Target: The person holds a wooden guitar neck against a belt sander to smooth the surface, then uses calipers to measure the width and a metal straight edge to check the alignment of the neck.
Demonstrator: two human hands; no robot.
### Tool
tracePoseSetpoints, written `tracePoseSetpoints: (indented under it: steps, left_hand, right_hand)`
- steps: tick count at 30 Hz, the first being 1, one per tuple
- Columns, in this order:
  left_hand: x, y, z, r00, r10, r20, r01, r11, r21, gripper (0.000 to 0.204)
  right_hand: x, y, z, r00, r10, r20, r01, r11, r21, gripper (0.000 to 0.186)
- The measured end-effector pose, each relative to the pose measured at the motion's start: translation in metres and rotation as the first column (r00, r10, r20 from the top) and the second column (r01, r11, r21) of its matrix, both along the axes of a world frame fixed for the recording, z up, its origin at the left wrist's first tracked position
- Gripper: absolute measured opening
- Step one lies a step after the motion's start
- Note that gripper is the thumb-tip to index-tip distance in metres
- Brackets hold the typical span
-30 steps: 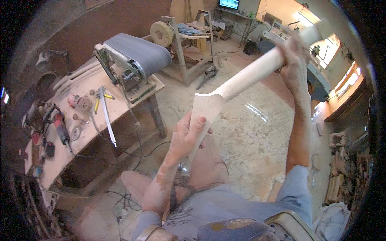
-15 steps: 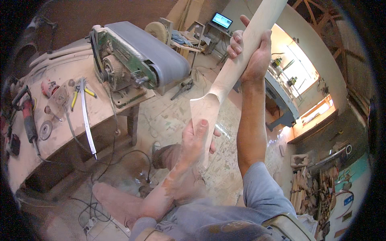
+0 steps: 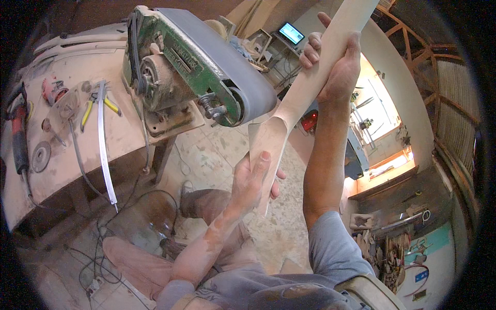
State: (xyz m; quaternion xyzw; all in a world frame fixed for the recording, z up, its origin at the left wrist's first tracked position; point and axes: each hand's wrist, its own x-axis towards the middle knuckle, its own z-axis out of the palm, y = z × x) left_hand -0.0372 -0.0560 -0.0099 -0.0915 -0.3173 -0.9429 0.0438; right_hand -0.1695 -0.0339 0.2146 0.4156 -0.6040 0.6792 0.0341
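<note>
A long, pale piece of shaped wood (image 3: 318, 77) slants from lower centre to the upper right in front of me. It has a smooth rounded length, then a curved step and a flatter end. Around that flatter lower end my left hand (image 3: 253, 181) is closed, its thumb lying on top. Higher up, my right hand (image 3: 336, 67) grips the rounded length from beneath, with fingers and thumb on either side. Just left of the wood stands a green belt sander (image 3: 181, 67) with a grey belt (image 3: 227, 62); a small gap shows between its rounded end and the wood.
The sander sits on a dusty workbench (image 3: 124, 155) holding yellow-handled pliers (image 3: 87, 114), a metal strip (image 3: 106, 155) and a red-and-black power tool (image 3: 19, 132). Cables (image 3: 103, 243) lie on the floor. A lit screen (image 3: 291, 33) stands behind; scrap wood (image 3: 380, 253) is at right.
The sander now looks larger and nearer, and the gap between it and the wood has narrowed. Both hands keep their hold on the wood. My view has shifted.
</note>
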Motion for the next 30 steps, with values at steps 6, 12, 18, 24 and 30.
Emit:
tracePoseSetpoints:
  steps: [6, 12, 18, 24, 30]
  left_hand:
    - [-0.003, -0.007, -0.009, 0.998, -0.048, 0.036, 0.046, 0.998, 0.051, 0.058]
    - [-0.004, -0.012, -0.014, 0.993, -0.102, 0.055, 0.097, 0.991, 0.094, 0.056]
    - [-0.004, -0.018, -0.013, 0.974, -0.199, 0.112, 0.178, 0.969, 0.17, 0.052]
    - [-0.018, -0.022, -0.034, 0.919, -0.393, 0.002, 0.373, 0.873, 0.316, 0.048]
    - [-0.033, -0.018, -0.04, 0.836, -0.527, -0.153, 0.533, 0.712, 0.457, 0.041]
  right_hand:
    - [-0.006, -0.011, -0.009, 0.999, 0.026, 0.033, -0.028, 0.999, 0.037, 0.069]
    - [0.001, -0.021, -0.011, 0.998, -0.041, -0.054, 0.046, 0.995, 0.093, 0.067]
    - [0.006, -0.03, -0.012, 0.98, -0.174, -0.098, 0.185, 0.975, 0.121, 0.064]
    - [0.009, -0.039, -0.02, 0.939, -0.315, -0.138, 0.333, 0.933, 0.135, 0.06]
    - [0.005, -0.051, -0.024, 0.868, -0.442, -0.226, 0.487, 0.848, 0.211, 0.059]
